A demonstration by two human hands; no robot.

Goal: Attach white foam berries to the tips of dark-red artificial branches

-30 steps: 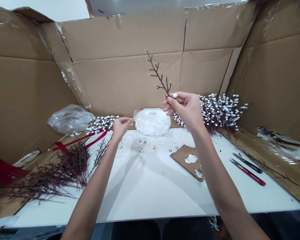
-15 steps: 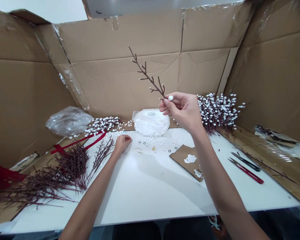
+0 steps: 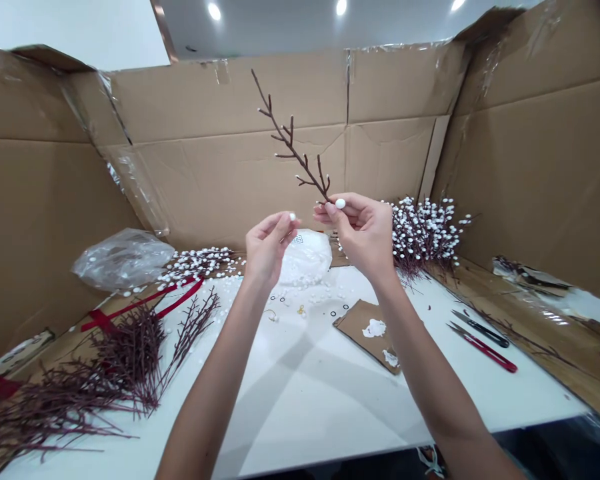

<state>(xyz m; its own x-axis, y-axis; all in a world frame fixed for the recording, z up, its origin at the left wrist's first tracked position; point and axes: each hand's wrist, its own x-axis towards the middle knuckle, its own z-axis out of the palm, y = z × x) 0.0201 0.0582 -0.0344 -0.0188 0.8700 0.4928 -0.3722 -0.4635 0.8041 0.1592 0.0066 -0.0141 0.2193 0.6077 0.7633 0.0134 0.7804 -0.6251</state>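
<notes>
My right hand [image 3: 363, 230] is raised above the white table [image 3: 300, 393] and pinches the base of a bare dark-red twig [image 3: 293, 147], which points up and to the left. One white bead [image 3: 340, 203] sits on the twig right at my fingertips. My left hand [image 3: 267, 247] is lifted just left of it and pinches another small white bead [image 3: 293, 217] between thumb and forefinger. The two hands are close but apart. Behind them lies a clear bag of white beads [image 3: 307, 257] with loose beads scattered on the table in front of it.
Bare red twigs [image 3: 105, 367] are heaped at the left, with a red ribbon [image 3: 140, 303] and a crumpled plastic bag [image 3: 123, 257]. Beaded branches [image 3: 423, 233] stand at the back right. A cardboard scrap with white glue [image 3: 373, 330] and two snips [image 3: 483, 340] lie right. Cardboard walls [image 3: 205, 167] enclose the table.
My left hand has risen from the table with a white bead pinched in it and now sits beside my right hand. The view has tilted up a little.
</notes>
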